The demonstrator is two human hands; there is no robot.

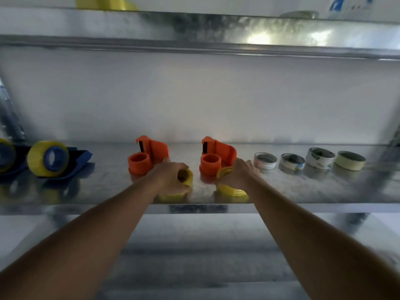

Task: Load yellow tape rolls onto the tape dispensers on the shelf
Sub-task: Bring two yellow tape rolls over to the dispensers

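Tape rolls in hand, orange dispensers bare
Blue dispenser (65, 161) loaded; my left hand (171, 174) grips one yellow roll (186, 176); right hand (242, 172) grips another roll (231, 190); both orange dispensers (147, 156) await.

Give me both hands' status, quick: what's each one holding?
Left hand: gripping a yellow tape roll in front of the left orange dispenser.
Right hand: gripping another yellow roll beside the right orange dispenser.

four spent cardboard cores (309, 162) in a row, white wall (194, 94) behind.
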